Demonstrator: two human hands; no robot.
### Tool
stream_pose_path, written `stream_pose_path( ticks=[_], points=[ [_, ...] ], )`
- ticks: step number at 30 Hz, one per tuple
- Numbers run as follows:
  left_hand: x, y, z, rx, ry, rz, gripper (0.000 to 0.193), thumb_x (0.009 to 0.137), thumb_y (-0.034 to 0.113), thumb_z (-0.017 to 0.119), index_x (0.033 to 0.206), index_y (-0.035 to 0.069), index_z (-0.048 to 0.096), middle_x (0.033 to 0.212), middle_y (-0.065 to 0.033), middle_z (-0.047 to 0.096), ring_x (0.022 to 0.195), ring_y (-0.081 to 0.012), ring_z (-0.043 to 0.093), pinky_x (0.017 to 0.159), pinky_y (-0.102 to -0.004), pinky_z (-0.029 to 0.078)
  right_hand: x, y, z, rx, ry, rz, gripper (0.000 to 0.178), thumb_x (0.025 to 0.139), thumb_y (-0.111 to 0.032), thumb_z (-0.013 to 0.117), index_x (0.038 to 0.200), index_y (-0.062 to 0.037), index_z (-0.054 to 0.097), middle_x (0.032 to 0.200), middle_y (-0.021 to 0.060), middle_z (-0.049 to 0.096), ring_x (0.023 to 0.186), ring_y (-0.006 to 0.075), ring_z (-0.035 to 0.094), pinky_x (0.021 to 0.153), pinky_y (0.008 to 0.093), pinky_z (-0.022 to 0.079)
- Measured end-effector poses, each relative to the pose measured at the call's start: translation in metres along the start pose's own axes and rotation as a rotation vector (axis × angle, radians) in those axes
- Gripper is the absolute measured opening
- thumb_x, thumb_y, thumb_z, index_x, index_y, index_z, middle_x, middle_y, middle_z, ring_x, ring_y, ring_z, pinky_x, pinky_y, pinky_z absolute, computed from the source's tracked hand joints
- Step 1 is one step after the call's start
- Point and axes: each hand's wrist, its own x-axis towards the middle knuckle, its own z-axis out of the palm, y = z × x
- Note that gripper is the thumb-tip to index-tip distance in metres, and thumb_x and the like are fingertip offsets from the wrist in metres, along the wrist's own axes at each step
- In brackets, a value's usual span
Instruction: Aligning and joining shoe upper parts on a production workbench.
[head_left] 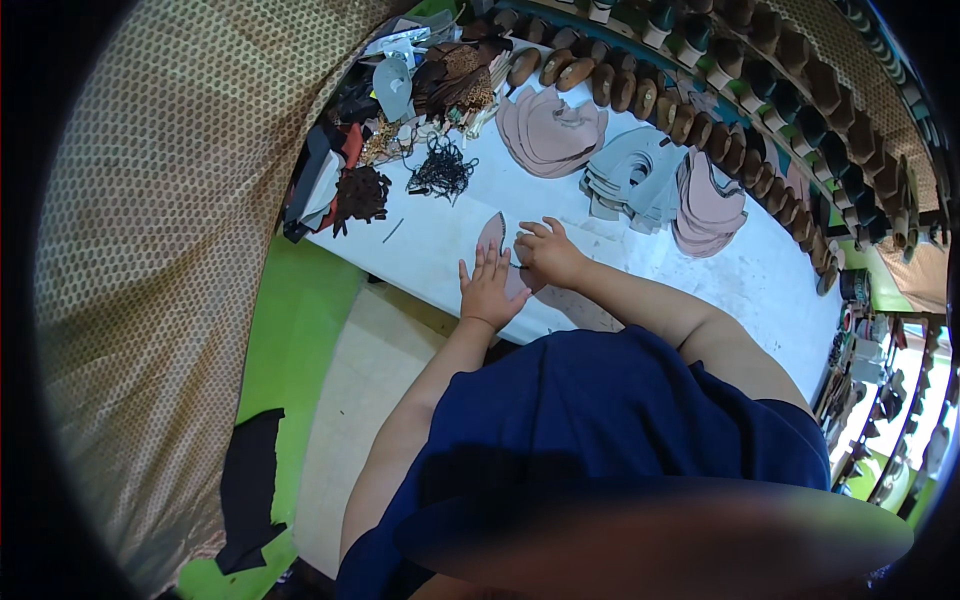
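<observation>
A curved pinkish-beige shoe-upper piece (490,232) with a dark edge lies on the white table near its front edge. My left hand (488,290) rests flat on it, fingers stretched out and spread, covering its middle. Just to the right, my right hand (550,255) is at the piece's inner edge. Its fingers are bent but apart, and nothing shows clearly in them. Part of the piece is hidden beneath both hands.
Stacked pink pieces (552,135), grey pieces (625,175) and more pink pieces (705,215) lie farther back. Black cords (443,170) and brown strips (361,195) sit at the left. Rows of shoe lasts (645,100) line the far side. A patterned curtain (180,250) hangs left.
</observation>
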Motion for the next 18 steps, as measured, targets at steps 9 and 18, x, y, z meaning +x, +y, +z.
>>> stream_pose_path(
  ticks=[9, 18],
  points=[
    [-0.005, -0.003, 0.003, 0.008, 0.022, 0.133, 0.061, 0.085, 0.048, 0.062, 0.143, 0.033, 0.052, 0.164, -0.0139, 0.019, 0.151, -0.0365, 0.013, 0.115, -0.0662, 0.002, -0.014, 0.04, 0.001, 0.288, 0.065, 0.089, 0.021, 0.071, -0.019, 0.072, 0.091, -0.0152, 0.078, 0.116, 0.0023, 0.069, 0.123, 0.0317, 0.055, 0.102, 0.0487, 0.044],
    [-0.002, -0.001, 0.001, 0.063, -0.057, 0.175, 0.054, 0.087, 0.05, 0.059, 0.14, 0.043, 0.052, 0.165, -0.0145, 0.014, 0.151, -0.0419, 0.004, 0.112, -0.0709, -0.001, -0.049, 0.05, -0.014, 0.248, 0.133, 0.356, 0.021, 0.069, -0.02, 0.077, 0.09, -0.017, 0.079, 0.114, 0.005, 0.071, 0.122, 0.0333, 0.055, 0.098, 0.0434, 0.047]
  ],
)
